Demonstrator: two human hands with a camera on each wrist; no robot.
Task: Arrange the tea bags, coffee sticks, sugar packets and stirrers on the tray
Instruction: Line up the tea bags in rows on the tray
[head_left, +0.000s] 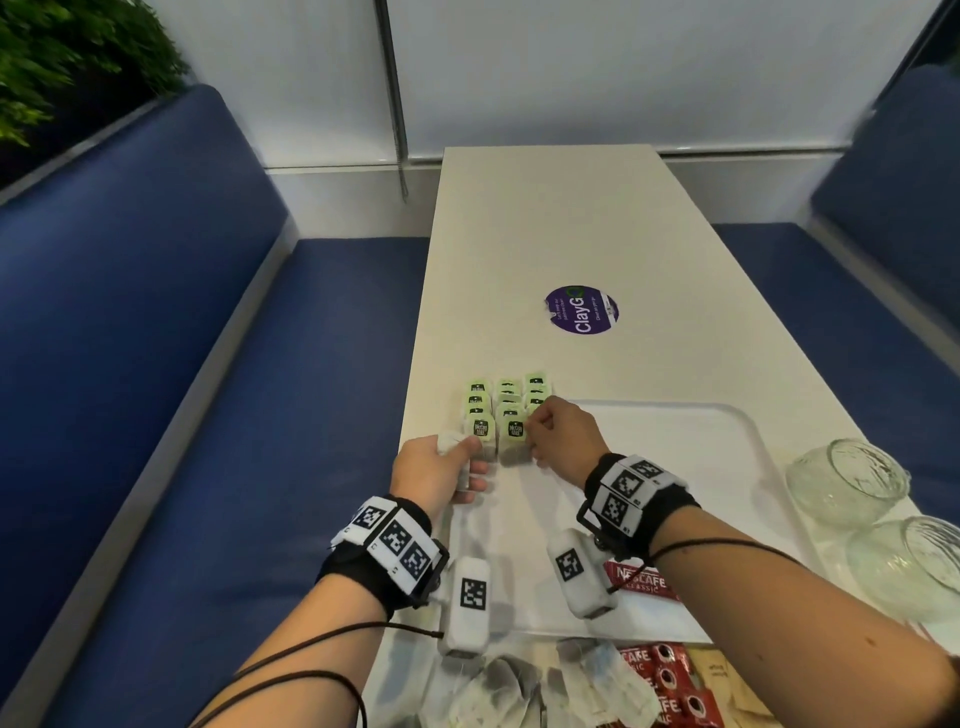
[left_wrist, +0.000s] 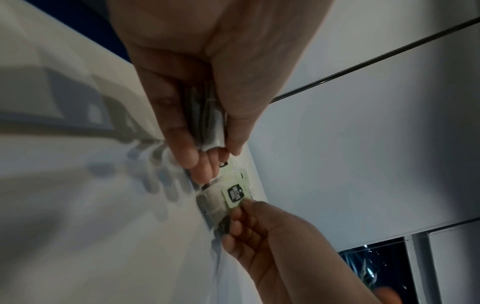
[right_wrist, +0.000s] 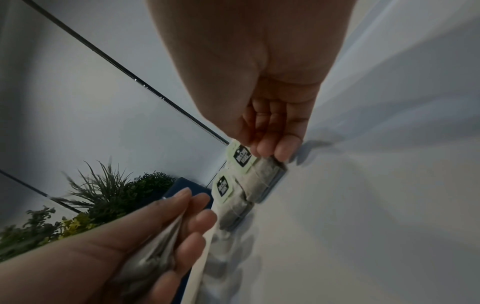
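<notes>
Rows of tea bags (head_left: 506, 408) with green tags lie at the far left corner of the white tray (head_left: 675, 404). My right hand (head_left: 535, 436) pinches the green tag of the front tea bag (left_wrist: 236, 195) in the middle row; the same tea bag (right_wrist: 241, 157) shows under my fingertips in the right wrist view. Just left of the rows, my left hand (head_left: 467, 462) grips a small bundle of tea bags (left_wrist: 210, 123) between thumb and fingers. Red Nescafe coffee sticks (head_left: 644, 578) lie on the tray near my right wrist.
Loose tea bags (head_left: 514, 686) and more red coffee sticks (head_left: 670, 686) are heaped at the table's near edge. Two glass jars (head_left: 847, 483) lie to the right of the tray. A purple sticker (head_left: 582, 310) marks the table farther away. Blue benches flank the table.
</notes>
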